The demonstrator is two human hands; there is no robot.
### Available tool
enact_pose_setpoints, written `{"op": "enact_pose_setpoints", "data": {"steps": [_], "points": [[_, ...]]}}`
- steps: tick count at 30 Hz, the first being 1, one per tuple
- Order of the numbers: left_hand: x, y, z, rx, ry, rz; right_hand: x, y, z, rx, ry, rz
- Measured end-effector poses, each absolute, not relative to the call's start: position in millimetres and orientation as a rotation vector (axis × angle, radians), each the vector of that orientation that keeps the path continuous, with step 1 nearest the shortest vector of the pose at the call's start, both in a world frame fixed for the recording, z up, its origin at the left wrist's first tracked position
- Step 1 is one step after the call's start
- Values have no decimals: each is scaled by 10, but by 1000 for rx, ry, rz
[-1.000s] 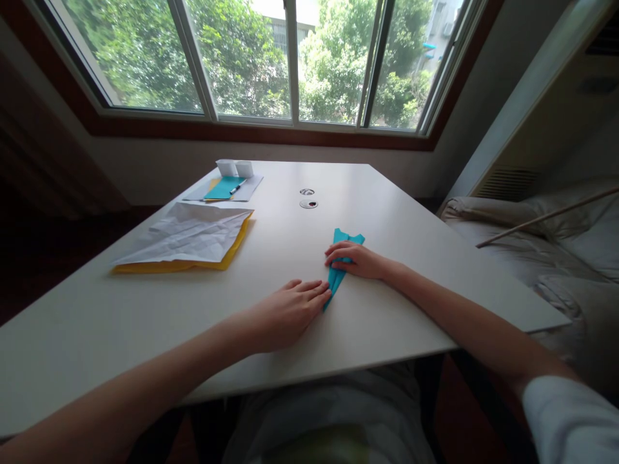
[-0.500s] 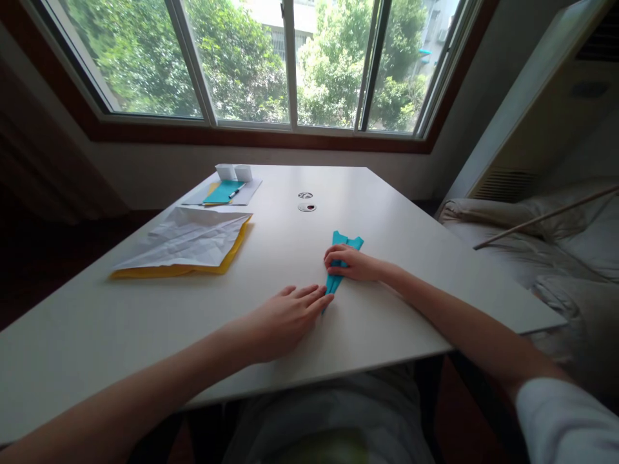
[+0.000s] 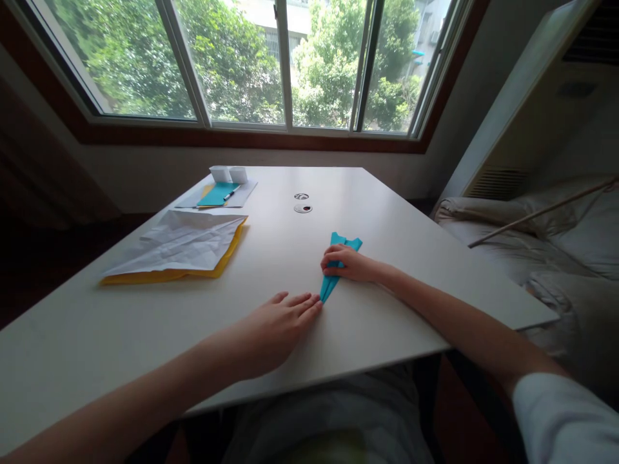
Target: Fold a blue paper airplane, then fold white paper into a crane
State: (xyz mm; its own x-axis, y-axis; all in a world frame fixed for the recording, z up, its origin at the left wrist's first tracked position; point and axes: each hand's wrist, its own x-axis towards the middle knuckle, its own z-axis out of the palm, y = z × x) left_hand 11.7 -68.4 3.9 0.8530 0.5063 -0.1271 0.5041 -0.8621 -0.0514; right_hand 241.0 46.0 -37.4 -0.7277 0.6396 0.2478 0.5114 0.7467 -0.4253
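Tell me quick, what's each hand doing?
Left hand: open, flat, its fingers at the blue folded paper tip.
Right hand: pressing the paper down.

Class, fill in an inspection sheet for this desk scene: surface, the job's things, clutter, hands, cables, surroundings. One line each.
Surface: white table, smooth, with two round cable ports near the middle.
Job's things: folded teal paper, narrow and pointed toward the person, flat on the table.
Clutter: crumpled white sheet on yellow paper; further back, teal paper with a pen and two small white containers.
Hands: left hand flat, fingertips at the paper's tip; right hand pressing on its middle.
Cables: nothing seen.
Surroundings: window with trees outside; bedding to the right.
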Motion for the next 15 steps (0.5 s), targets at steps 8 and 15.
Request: {"op": "enact_pose_setpoints", "data": {"steps": [8,15], "points": [[83,-652,22,-3012,-770,178,2385,452,-366,-938,-2601,401],[108,-713,27,-2979,-813,218,2387,446,-359,-953,-2605,373]]}}
